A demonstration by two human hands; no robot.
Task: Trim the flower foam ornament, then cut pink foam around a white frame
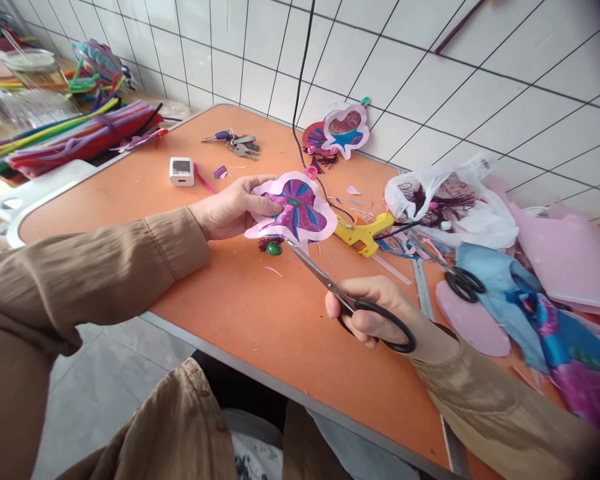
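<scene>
A pink-edged, flower-shaped craft ornament (307, 203) with purple and blue shiny fabric is held above the table by my left hand (240, 205), thumb on its face and fingers behind. It has a pink loop on top; a green bead (274, 249) with a dark tassel hangs below. My right hand (375, 310) grips black-handled scissors (325, 277), fingers through the handles. The blade tips reach the ornament's lower edge; whether they touch it I cannot tell. A yellow glue gun (365, 233) lies just to the right of the ornament.
Keys (243, 143) and a white charger (181, 172) lie at the back left. Two similar ornaments (347, 130) lean by the tiled wall. To the right are a white plastic bag (485, 213), second scissors (464, 283), pink sheets (565, 253) and blue fabric (500, 267). Pipe cleaners (80, 133) lie left.
</scene>
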